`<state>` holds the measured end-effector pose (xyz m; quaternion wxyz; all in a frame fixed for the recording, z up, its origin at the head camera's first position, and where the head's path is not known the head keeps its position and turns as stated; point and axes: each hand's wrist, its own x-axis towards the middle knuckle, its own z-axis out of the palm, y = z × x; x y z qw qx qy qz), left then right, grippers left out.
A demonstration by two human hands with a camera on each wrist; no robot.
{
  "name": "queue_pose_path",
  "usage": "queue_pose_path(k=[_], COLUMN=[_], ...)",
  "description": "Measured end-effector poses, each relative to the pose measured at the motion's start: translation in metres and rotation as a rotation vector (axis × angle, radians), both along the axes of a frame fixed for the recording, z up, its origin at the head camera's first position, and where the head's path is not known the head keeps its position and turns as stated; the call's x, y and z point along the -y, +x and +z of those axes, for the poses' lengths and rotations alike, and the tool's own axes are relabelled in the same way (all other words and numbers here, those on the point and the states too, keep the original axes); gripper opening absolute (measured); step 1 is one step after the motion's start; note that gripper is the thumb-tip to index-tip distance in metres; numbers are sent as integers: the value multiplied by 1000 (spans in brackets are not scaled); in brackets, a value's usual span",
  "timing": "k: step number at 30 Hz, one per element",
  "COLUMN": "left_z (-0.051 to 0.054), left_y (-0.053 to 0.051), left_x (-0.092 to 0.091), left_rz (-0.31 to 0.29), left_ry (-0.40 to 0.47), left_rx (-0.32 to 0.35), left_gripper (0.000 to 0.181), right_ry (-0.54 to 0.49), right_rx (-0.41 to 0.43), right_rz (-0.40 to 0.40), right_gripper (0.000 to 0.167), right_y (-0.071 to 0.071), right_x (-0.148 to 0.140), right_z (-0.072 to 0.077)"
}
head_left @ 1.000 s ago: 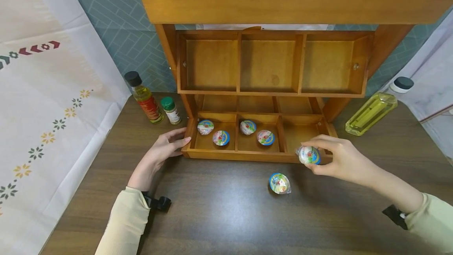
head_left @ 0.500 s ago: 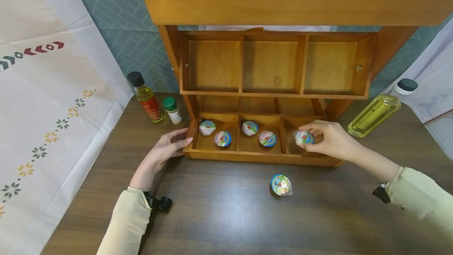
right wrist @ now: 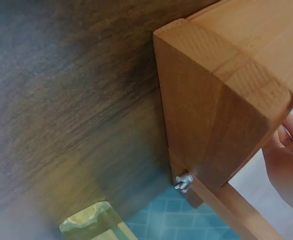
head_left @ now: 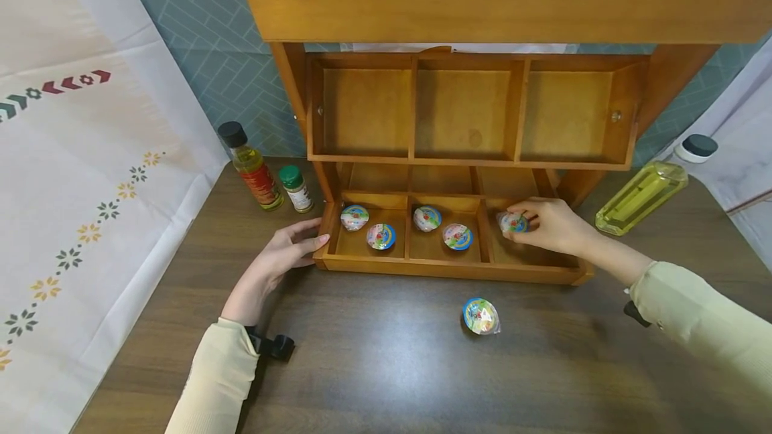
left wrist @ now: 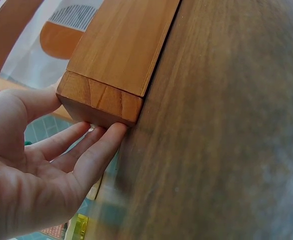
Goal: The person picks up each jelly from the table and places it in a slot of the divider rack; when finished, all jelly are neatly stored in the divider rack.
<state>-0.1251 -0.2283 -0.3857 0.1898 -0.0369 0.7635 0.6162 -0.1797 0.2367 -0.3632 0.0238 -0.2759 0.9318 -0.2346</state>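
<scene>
My right hand [head_left: 551, 226] pinches a small jelly cup [head_left: 512, 222] with a printed lid and clear wrapper. Hand and cup are inside the right compartment of the low wooden tray [head_left: 446, 270]; whether the cup touches the floor is unclear. In the right wrist view, the tray's end hides the cup and most of the right hand [right wrist: 289, 165]. My left hand [head_left: 289, 246] rests against the tray's left end, its fairly straight fingers touching the side in the left wrist view. Two jelly cups [head_left: 381, 236] lie in the left compartment and two more cups [head_left: 457, 236] in the middle one.
Another wrapped jelly cup [head_left: 480, 316] lies on the table before the tray. A sauce bottle [head_left: 256, 176] and green-capped jar [head_left: 297, 189] stand left; a yellow oil bottle [head_left: 642, 196] stands right. A tilted three-compartment tray [head_left: 464, 112] and an upper shelf [head_left: 482, 5] overhang the low tray.
My right hand has carried the jelly cup from above the tray's front edge back and slightly left into the right compartment. The left hand stays at the tray's end.
</scene>
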Motion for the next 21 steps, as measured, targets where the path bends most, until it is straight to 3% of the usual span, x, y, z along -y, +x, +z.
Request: queue_pose_path(k=[15,21], left_z=[-2,0], left_y=[-1,0], left_x=[0,1], left_rz=[-1,0], left_ry=[15,21], left_rx=[13,20], left_gripper=[67,65], right_ry=[33,92], right_rx=[21,5], right_rz=[37,48], right_gripper=[53,54], right_y=[-10,-11], right_x=[7,7], right_z=[-4,0])
